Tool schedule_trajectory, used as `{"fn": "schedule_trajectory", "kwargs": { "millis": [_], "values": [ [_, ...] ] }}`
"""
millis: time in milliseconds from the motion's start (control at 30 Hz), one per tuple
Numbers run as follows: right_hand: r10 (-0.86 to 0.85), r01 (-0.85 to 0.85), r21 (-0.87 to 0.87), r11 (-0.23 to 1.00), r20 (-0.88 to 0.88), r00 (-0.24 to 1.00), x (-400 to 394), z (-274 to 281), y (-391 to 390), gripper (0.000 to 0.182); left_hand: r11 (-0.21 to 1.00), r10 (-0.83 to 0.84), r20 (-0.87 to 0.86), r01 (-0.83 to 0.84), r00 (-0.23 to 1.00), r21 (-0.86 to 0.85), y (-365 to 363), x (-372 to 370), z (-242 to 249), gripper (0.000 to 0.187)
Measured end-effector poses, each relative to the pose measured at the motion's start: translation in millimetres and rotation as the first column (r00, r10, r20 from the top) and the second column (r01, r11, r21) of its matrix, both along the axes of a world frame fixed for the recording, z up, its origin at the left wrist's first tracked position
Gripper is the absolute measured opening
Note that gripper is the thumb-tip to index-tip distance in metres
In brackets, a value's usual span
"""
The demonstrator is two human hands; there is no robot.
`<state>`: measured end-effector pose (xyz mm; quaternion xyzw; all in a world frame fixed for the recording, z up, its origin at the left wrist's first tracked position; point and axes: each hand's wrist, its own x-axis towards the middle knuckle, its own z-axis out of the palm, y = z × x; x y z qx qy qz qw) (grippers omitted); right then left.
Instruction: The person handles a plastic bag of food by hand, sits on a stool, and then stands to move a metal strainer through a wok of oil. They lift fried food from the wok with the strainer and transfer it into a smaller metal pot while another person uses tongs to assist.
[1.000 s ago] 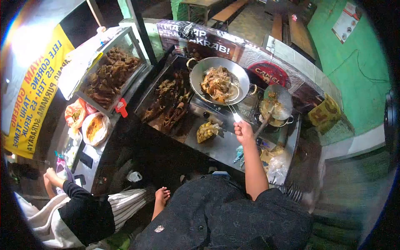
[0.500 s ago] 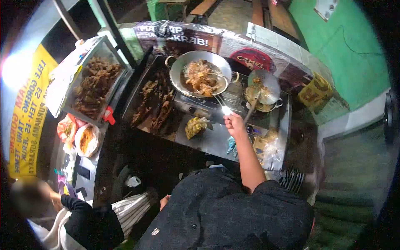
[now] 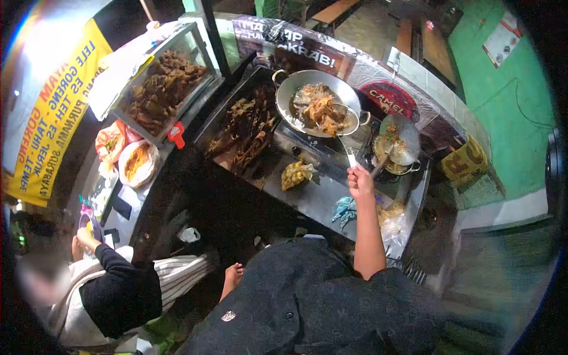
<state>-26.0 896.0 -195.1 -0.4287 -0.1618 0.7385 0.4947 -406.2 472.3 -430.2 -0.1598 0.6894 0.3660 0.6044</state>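
1. Right hand (image 3: 360,181) closed round skimmer (image 3: 345,124) handle.
2. Skimmer basket in wok (image 3: 316,102), among frying food (image 3: 319,109), on bench (image 3: 322,198).
3. Left hand out of view.

Right hand (image 3: 360,182) stretched forward on a straight arm — grip closed.

A glass case (image 3: 163,89) of fried pieces stands at the left of the surface (image 3: 313,201), beside a tray of dark fried food (image 3: 245,133). A yellow banner (image 3: 50,112) hangs further left. A small pot with a lid (image 3: 397,145) sits at the right, above a blue cloth (image 3: 345,208). Another person in a black sleeve (image 3: 121,290) sits lower left.
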Motion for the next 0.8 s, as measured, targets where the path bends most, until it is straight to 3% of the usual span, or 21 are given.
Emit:
{"fn": "schedule_trajectory", "kwargs": {
  "millis": [33, 67, 167, 267, 333, 367, 500, 533, 667, 767, 800],
  "values": [
    [0.008, -0.008, 0.000, 1.000, -0.003, 1.000, 0.2, -6.2, 4.1, 0.021, 0.999, -0.007, 0.036, 0.005, 0.999, 0.044, 1.5, 6.3, 14.5, 0.026],
    [0.015, -0.014, 0.021, 1.000, -0.026, 1.000, 1.4, -11.4, 6.2, 0.023, 0.993, -0.089, -0.071, 0.084, 0.993, -0.078, 5.2, 12.6, 29.4, 0.024],
    [-0.007, 0.006, 0.011, 1.000, 0.070, 0.998, -15.1, -1.9, 9.7, 0.022, 0.922, -0.357, -0.330, 0.386, 0.874, 0.025, -5.8, 10.7, 17.4, 0.025],
    [0.027, -0.027, -0.002, 1.000, 0.029, 0.999, -14.1, 4.7, 17.1, 0.019, 0.875, -0.458, -0.326, 0.484, 0.827, -0.003, -5.3, 13.0, 30.9, 0.023],
    [0.049, -0.050, -0.005, 0.999, -0.016, 0.999, -23.0, 11.8, 18.0, 0.016, 0.994, -0.104, -0.126, 0.109, 0.987, 0.030, -2.4, 9.7, 20.2, 0.023],
    [0.038, -0.038, -0.009, 0.999, 0.047, 0.998, -25.8, 13.8, 13.9, 0.024, 0.996, 0.092, -0.023, -0.091, 0.996, 0.023, -0.9, 5.4, 12.6, 0.023],
    [0.108, -0.109, -0.019, 0.994, -0.024, 0.994, -25.3, -3.9, 27.0, 0.012, 0.995, 0.072, 0.055, -0.075, 0.996, 0.067, -6.1, 0.0, 5.6, 0.026],
    [0.129, -0.129, 0.006, 0.992, -0.045, 0.991, -24.7, 2.1, 30.0, 0.013, 0.997, 0.066, -0.023, -0.064, 0.998, 0.052, -4.8, 3.1, 4.0, 0.026],
    [0.104, -0.104, 0.017, 0.994, 0.003, 0.995, -27.7, 18.2, 29.3, 0.015, 0.978, 0.208, -0.003, -0.208, 0.978, 0.022, -2.4, -1.3, 10.7, 0.025],
    [0.072, -0.072, -0.001, 0.997, 0.001, 0.997, -31.0, 26.2, 21.7, 0.013, 1.000, -0.016, -0.023, 0.016, 1.000, 0.010, -16.8, -7.0, -3.3, 0.024],
    [0.079, -0.079, 0.006, 0.997, -0.004, 0.997, -31.2, 23.3, 21.5, 0.013, 1.000, -0.013, 0.004, 0.013, 1.000, -0.004, -19.3, -7.2, -1.5, 0.022]
  ]
}}
